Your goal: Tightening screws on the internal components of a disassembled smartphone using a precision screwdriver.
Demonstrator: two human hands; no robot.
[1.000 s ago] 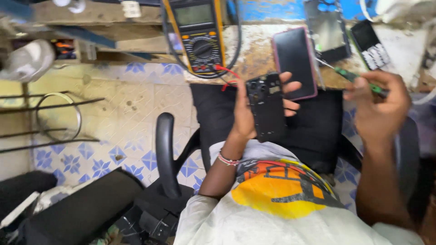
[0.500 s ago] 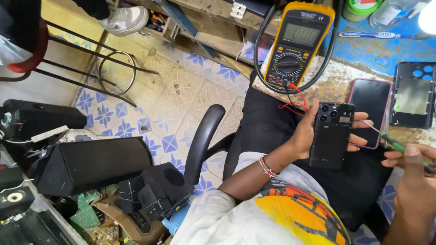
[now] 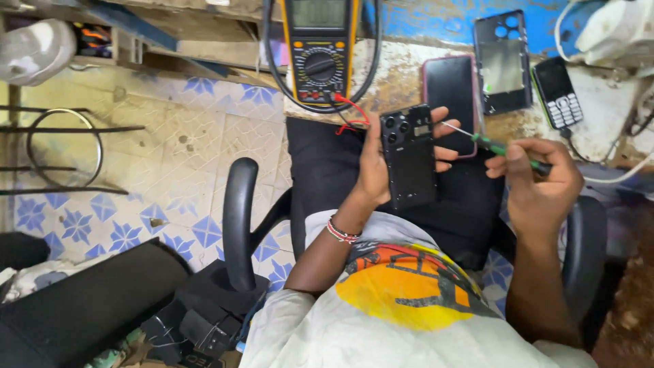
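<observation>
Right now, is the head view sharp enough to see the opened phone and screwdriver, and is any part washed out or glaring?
Head view: the opened black phone in the left hand is sharp; the green-handled screwdriver in the right hand is clear, its thin tip faint. The white object at top right is washed out, and the yellow multimeter screen shows mild glare. Light is even, with soft shadows.

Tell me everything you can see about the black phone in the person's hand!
The black phone is a flat, dark rectangle with its back toward the camera. Several round camera holes sit near its top, beside a small pale patch. It looks opened, with inner parts showing. It is held upright over the person's lap, just below the workbench edge. The left hand grips it, fingers curling around its right side. The thin metal tip of a green-handled screwdriver, held in the right hand, reaches its upper right corner.
</observation>
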